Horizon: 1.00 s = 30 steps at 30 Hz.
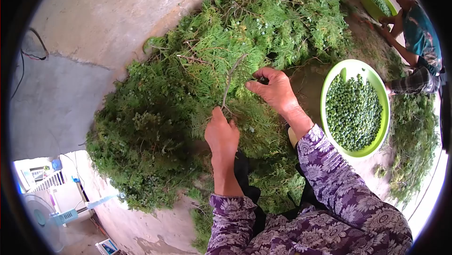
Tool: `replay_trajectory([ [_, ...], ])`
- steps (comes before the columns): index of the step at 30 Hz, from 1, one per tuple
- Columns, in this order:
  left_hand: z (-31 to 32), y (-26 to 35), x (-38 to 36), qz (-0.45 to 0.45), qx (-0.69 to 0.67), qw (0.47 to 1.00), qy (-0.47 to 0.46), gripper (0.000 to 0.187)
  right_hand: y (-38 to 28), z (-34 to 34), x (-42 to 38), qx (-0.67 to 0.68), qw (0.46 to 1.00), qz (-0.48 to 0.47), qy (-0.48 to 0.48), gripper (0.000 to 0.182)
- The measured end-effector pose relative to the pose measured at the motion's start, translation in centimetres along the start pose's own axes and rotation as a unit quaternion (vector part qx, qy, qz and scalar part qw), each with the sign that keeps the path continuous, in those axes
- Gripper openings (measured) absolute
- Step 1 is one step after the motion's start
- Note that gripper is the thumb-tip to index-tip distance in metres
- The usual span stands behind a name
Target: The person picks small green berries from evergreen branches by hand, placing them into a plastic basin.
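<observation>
My left hand is closed around the lower end of a thin, bare-stemmed evergreen branch with feathery green sprays. To the right of the stem is my right hand, its fingers curled and the thumb bent toward the forefinger; whatever lies between them is too small to make out. Beneath and beyond both hands spreads a big heap of cut evergreen branches, with small pale green cones among the sprays. A lime-green basin holding many small green cones stands to my right.
At the upper right, a person sits handling something beside another green basin of cones. More cut greenery lies along the right. A white fan stands lower left, and a dark cable runs over the concrete floor.
</observation>
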<state>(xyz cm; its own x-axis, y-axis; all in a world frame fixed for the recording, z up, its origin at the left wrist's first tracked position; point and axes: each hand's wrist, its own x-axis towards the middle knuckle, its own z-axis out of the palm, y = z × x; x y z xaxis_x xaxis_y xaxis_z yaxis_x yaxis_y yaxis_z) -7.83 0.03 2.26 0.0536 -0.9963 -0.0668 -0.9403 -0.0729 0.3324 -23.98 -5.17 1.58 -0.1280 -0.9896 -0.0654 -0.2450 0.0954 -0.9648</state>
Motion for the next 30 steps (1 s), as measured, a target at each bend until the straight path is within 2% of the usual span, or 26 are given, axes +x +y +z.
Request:
replay_trajectory([
  [7,0.0,0.0,-0.1,0.013,-0.010,1.000,0.006,0.041,0.4,0.1,0.2,-0.010,1.000,0.003,0.019,0.024],
  [10,0.3,-0.6,-0.1,0.003,-0.013,1.000,0.016,0.040,-0.5,-0.5,-0.1,0.005,0.999,-0.013,0.037,0.015],
  [11,0.3,-0.8,0.0,0.002,-0.013,1.000,0.017,0.040,-0.6,-1.1,-0.1,0.200,0.977,0.060,-0.034,0.010],
  [12,0.4,-1.0,0.1,-0.010,-0.027,0.999,0.015,0.039,-0.9,-1.5,-0.1,0.385,0.908,0.131,-0.103,0.010],
  [13,0.4,-1.1,0.2,-0.021,-0.041,0.999,0.013,0.038,-1.4,-1.7,-0.2,0.458,0.869,0.140,-0.126,0.015],
  [14,0.3,-0.9,0.1,-0.021,-0.041,0.999,0.013,0.038,-1.3,-1.8,-0.2,0.458,0.869,0.140,-0.126,0.015],
  [16,0.2,-0.5,0.0,-0.044,-0.066,0.997,0.005,0.033,-1.1,-2.3,-0.2,0.567,0.789,0.161,-0.174,0.011],
  [20,0.3,-0.8,0.2,-0.051,-0.086,0.995,0.009,0.029,-1.2,-3.1,-0.4,0.534,0.821,0.153,-0.129,0.009],
  [22,0.3,-0.9,0.3,-0.047,-0.113,0.992,0.010,0.027,-1.3,-3.5,-0.6,0.575,0.799,0.160,-0.072,0.009],
  [24,0.0,-0.4,0.3,-0.045,-0.114,0.992,-0.001,0.026,-1.2,-3.7,-0.8,0.586,0.788,0.164,-0.090,0.009],
  [26,0.0,-0.6,0.5,-0.041,-0.114,0.993,-0.012,0.024,-1.1,-3.9,-1.0,0.657,0.722,0.138,-0.167,0.007],
  [27,0.4,-1.2,0.7,-0.056,-0.104,0.993,0.006,0.023,-0.4,-4.2,-0.7,0.714,0.668,0.112,-0.178,0.007],
  [29,0.5,-2.5,0.7,-0.055,-0.100,0.991,0.076,0.016,0.0,-5.7,-0.5,0.726,0.668,0.077,-0.146,0.005],
  [30,0.6,-3.3,0.9,-0.057,-0.100,0.990,0.077,0.016,0.4,-6.5,-0.2,0.728,0.671,0.058,-0.125,0.004],
])
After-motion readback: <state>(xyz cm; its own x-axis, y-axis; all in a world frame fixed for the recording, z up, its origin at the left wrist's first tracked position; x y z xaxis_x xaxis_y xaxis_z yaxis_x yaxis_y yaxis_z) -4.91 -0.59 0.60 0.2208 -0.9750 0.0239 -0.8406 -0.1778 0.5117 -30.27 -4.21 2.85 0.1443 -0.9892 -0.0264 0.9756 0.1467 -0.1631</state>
